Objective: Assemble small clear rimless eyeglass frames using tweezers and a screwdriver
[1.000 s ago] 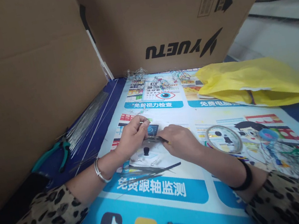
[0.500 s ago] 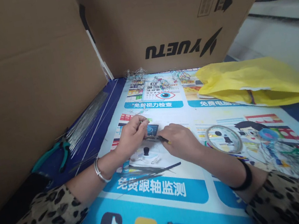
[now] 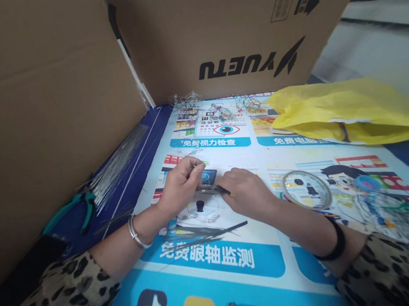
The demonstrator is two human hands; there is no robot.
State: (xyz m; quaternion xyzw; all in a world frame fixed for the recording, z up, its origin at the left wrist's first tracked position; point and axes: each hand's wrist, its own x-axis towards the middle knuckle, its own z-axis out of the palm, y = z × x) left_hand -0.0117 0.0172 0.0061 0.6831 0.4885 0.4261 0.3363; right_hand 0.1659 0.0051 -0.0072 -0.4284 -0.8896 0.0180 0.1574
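My left hand (image 3: 183,184) is closed in a pinch above the printed sheet; what lies between its fingertips is too small to make out. Just to its right, my right hand (image 3: 246,192) is wrapped round a slim tool with a metal tip and a dark and yellow handle (image 3: 225,190). The tool's tip (image 3: 207,188) points left, close below the left fingertips. Most of the handle is hidden in the palm. Beneath the hands lie small clear beads (image 3: 213,218) and a bundle of thin dark strips (image 3: 211,234).
Teal-handled pliers (image 3: 90,210) and many thin wires (image 3: 117,163) lie at left. A roll of tape (image 3: 325,189), tangled coloured wires (image 3: 401,216) and a yellow bag (image 3: 347,107) are at right. Cardboard walls (image 3: 229,22) stand behind and at left.
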